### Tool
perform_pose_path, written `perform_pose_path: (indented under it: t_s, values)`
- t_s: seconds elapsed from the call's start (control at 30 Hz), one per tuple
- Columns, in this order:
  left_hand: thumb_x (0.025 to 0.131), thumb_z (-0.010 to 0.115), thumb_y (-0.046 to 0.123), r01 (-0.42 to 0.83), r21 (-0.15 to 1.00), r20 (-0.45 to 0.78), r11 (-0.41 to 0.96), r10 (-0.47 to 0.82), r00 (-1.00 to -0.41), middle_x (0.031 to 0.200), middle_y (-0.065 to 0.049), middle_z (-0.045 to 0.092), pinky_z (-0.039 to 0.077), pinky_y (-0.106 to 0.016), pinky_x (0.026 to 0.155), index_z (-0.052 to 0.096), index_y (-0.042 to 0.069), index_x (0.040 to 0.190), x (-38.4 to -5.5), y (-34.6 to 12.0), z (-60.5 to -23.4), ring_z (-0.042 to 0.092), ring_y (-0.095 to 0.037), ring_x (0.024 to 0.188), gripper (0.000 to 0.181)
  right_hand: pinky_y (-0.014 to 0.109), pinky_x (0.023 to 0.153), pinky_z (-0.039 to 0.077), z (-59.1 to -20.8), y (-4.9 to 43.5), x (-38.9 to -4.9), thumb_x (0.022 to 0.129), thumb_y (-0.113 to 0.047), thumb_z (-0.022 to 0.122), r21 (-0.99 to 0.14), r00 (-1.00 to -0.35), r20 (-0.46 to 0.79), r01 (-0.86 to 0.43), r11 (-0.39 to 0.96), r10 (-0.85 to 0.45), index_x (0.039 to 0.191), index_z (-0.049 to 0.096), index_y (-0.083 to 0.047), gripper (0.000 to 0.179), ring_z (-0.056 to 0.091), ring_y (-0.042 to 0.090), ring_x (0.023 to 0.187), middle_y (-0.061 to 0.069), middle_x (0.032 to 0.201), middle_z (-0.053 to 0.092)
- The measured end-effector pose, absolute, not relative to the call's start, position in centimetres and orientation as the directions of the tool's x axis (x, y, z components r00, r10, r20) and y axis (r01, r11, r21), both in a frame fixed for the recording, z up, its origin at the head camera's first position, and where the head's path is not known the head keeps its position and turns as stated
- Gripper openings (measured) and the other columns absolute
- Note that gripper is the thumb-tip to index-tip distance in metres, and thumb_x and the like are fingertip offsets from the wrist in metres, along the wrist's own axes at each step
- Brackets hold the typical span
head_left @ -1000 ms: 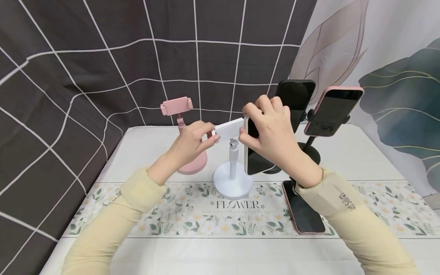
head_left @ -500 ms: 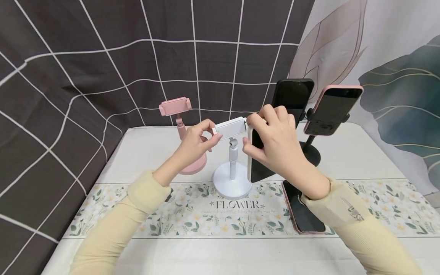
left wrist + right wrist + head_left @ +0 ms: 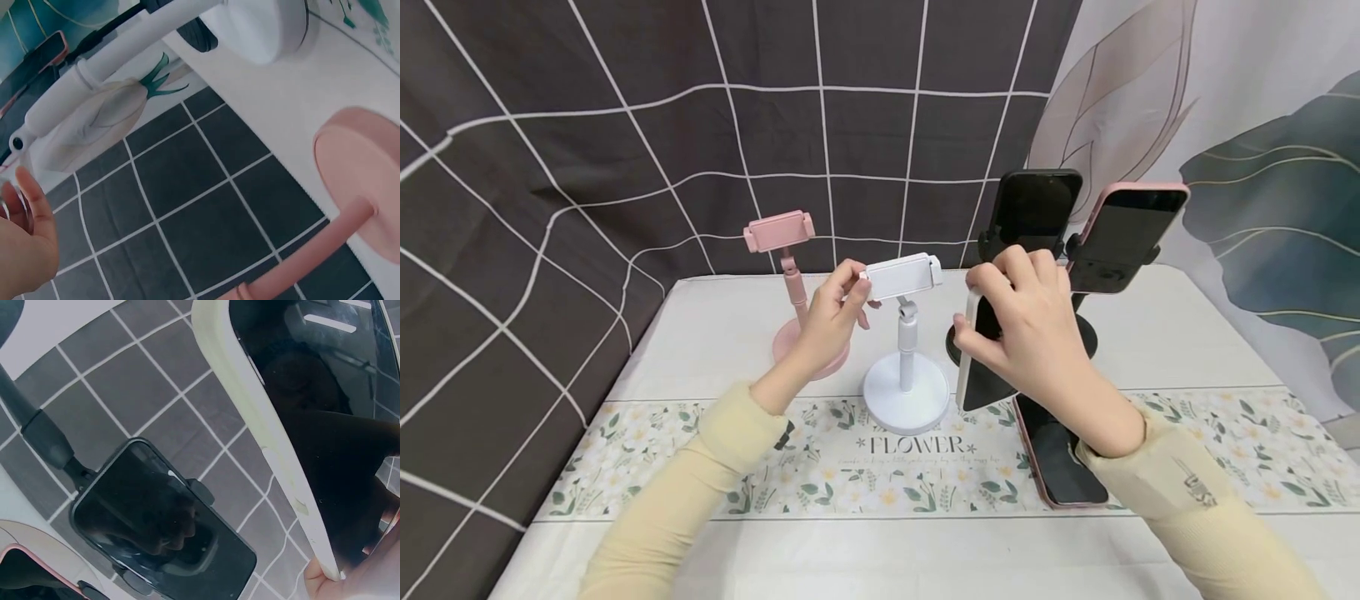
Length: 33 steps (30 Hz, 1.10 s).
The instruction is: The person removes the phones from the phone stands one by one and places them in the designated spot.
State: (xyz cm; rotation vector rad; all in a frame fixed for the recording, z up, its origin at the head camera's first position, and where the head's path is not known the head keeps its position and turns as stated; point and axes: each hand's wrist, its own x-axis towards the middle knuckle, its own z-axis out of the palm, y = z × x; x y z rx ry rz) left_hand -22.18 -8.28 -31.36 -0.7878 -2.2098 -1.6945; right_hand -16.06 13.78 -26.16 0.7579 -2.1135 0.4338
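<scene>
A white phone stand (image 3: 907, 358) stands upright with its bare clamp (image 3: 898, 277) tilted slightly. My left hand (image 3: 827, 325) pinches the clamp's left end, thumb in front and fingers behind. In the left wrist view, the stand's white pole (image 3: 125, 56) slants past the thumb. My right hand (image 3: 1033, 329) grips a phone in a white case (image 3: 985, 379) by its upper part, held upright to the right of the white stand. The right wrist view shows that phone's dark screen (image 3: 325, 381) and pale edge close up.
An unloaded pink phone stand (image 3: 793, 283) is behind the left hand. At the right are a black phone on a black stand (image 3: 1037, 200) and a pink-cased phone (image 3: 1123, 237) on another. One more phone (image 3: 1063, 467) lies flat on the flowered tablecloth (image 3: 887, 492).
My right hand has carried the white-cased phone right and toward me, away from the white clamp's right end. The left hand stays at the clamp, its forearm shifting a little right.
</scene>
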Motion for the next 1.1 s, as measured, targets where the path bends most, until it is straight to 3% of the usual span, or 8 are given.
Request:
perform_pose_path:
  t_s: [0.17, 0.27, 0.4, 0.5, 0.67, 0.83, 1.1]
  values:
    - [0.068, 0.039, 0.085, 0.512, 0.847, 0.469, 0.145, 0.253, -0.846, 0.111, -0.026, 0.05, 0.054, -0.03, 0.072, 0.03, -0.006, 0.127, -21.7, -7.3, -32.8, 0.057, -0.028, 0.094, 0.108, 0.048, 0.067, 0.028, -26.5, 14.0, -15.7, 0.077, -0.023, 0.052, -0.047, -0.466, 0.809, -0.659, 0.751, -0.358, 0.093, 0.054, -0.003, 0.025, 0.035, 0.036, 0.079, 0.014, 0.087, 0.046]
    - [0.078, 0.062, 0.061, 0.442, 0.873, 0.393, 0.204, 0.242, -0.887, 0.122, -0.021, 0.05, 0.055, -0.035, 0.077, 0.023, 0.001, 0.135, -21.4, -6.4, -34.0, 0.057, -0.037, 0.105, 0.091, 0.048, 0.067, 0.027, -26.6, 13.8, -15.0, 0.08, -0.025, 0.05, -0.056, -0.427, 0.837, -0.69, 0.722, -0.343, 0.092, 0.053, -0.003, 0.026, 0.034, 0.035, 0.077, 0.015, 0.086, 0.046]
    - [0.078, 0.077, 0.025, 0.343, 0.855, 0.276, 0.388, 0.218, -0.936, 0.118, -0.012, 0.06, 0.055, -0.031, 0.077, 0.037, 0.008, 0.133, -21.1, -5.2, -35.2, 0.065, -0.026, 0.098, 0.069, 0.047, 0.067, 0.027, -26.5, 13.2, -13.4, 0.087, -0.03, 0.045, -0.041, -0.343, 0.881, -0.741, 0.671, -0.325, 0.088, 0.054, -0.002, 0.029, 0.035, 0.034, 0.075, 0.014, 0.082, 0.047]
    - [0.077, 0.077, 0.031, 0.332, 0.803, 0.254, 0.495, 0.221, -0.942, 0.11, -0.011, 0.066, 0.055, -0.031, 0.079, 0.05, 0.008, 0.125, -21.1, -4.5, -36.0, 0.068, -0.024, 0.095, 0.059, 0.046, 0.068, 0.028, -26.5, 12.8, -12.2, 0.089, -0.032, 0.044, -0.02, -0.275, 0.913, -0.768, 0.64, -0.303, 0.085, 0.055, -0.003, 0.031, 0.035, 0.034, 0.075, 0.014, 0.08, 0.047]
    - [0.084, 0.07, 0.029, 0.39, 0.734, 0.305, 0.557, 0.243, -0.921, 0.102, -0.014, 0.069, 0.056, -0.029, 0.076, 0.056, 0.005, 0.116, -21.1, -4.2, -37.1, 0.069, -0.023, 0.089, 0.043, 0.045, 0.069, 0.026, -26.6, 12.5, -11.0, 0.089, -0.032, 0.046, 0.007, -0.196, 0.944, -0.791, 0.612, -0.265, 0.081, 0.055, -0.003, 0.031, 0.035, 0.035, 0.076, 0.014, 0.079, 0.046]
    - [0.088, 0.066, 0.026, 0.436, 0.706, 0.342, 0.558, 0.269, -0.9, 0.1, -0.015, 0.068, 0.056, -0.029, 0.073, 0.056, 0.004, 0.114, -21.2, -4.4, -37.1, 0.07, -0.025, 0.086, 0.036, 0.045, 0.071, 0.028, -26.8, 12.7, -10.7, 0.089, -0.031, 0.047, 0.014, -0.19, 0.945, -0.789, 0.614, -0.265, 0.08, 0.055, -0.002, 0.032, 0.036, 0.035, 0.077, 0.015, 0.079, 0.046]
    - [0.091, 0.061, 0.017, 0.42, 0.744, 0.309, 0.52, 0.289, -0.906, 0.11, -0.018, 0.066, 0.055, -0.032, 0.083, 0.054, -0.001, 0.116, -22.8, -4.7, -36.2, 0.067, -0.03, 0.099, 0.032, 0.041, 0.069, 0.026, -27.2, 13.3, -10.9, 0.088, -0.033, 0.048, -0.015, -0.207, 0.948, -0.789, 0.615, -0.241, 0.079, 0.053, -0.001, 0.034, 0.034, 0.034, 0.074, 0.015, 0.077, 0.045]
